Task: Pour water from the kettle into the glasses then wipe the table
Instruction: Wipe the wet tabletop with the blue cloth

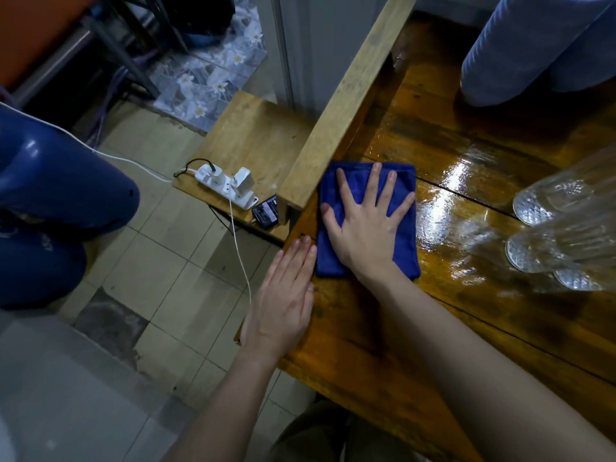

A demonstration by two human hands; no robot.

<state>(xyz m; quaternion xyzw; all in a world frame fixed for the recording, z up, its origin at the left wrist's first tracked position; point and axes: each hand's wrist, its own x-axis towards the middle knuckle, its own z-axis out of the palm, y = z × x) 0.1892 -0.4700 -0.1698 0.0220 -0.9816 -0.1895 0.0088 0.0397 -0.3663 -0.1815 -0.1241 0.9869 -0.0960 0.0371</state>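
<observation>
Right hand (pixel 365 225) lies flat with fingers spread on a folded blue cloth (pixel 405 235), pressing it against the glossy wooden table (pixel 466 311) near its left edge; it grips nothing. Just left of the cloth, the left hand (pixel 283 295) rests flat and empty, fingers together, on the table's edge. Cut-pattern glasses (pixel 540 235) stand at the right, well apart from the cloth. A white power strip (pixel 226 190) sits on a lower wooden shelf (pixel 253 135) to the left.
</observation>
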